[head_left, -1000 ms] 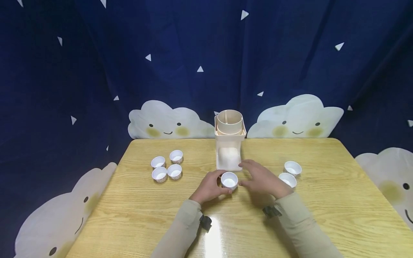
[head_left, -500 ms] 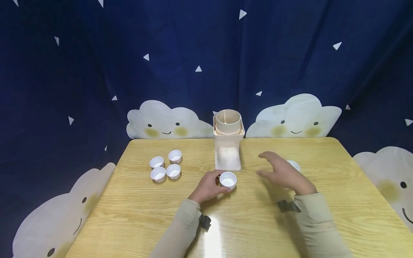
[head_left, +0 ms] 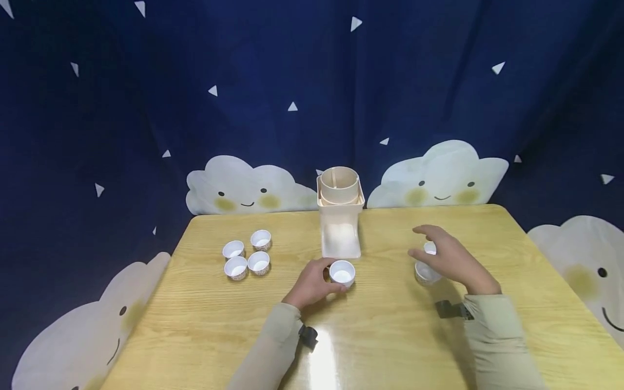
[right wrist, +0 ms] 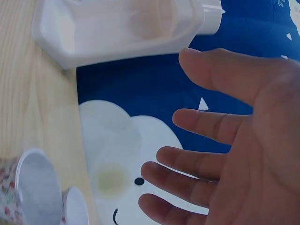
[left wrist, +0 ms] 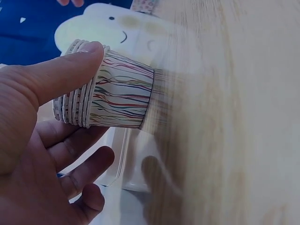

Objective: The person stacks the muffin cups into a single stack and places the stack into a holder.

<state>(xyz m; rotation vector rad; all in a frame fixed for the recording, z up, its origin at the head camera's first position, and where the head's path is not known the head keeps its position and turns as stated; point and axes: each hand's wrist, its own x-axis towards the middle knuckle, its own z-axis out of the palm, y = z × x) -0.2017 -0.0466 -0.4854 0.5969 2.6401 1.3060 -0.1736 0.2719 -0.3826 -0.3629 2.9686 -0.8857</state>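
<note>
My left hand grips a nested stack of paper cups, which stands upright on the table in front of a cream cup holder. In the left wrist view, the thumb presses the rims, and thin coloured wavy lines run round the outermost cup. Over on the right, my right hand hovers with fingers spread beside and partly over two paper cups, holding nothing. The nearer of them, a flower-patterned cup, shows low in the right wrist view, with a second cup behind it.
The cream cup holder with a round tube on top stands at the table's back edge. Several white-lined paper cups stand grouped at the left of the wooden table. Cloud-shaped panels and a dark blue curtain lie behind.
My right hand has moved away from the cup stack to the right, over the two cups there. The left hand has kept its grip on the stack. The head view has shifted slightly.
</note>
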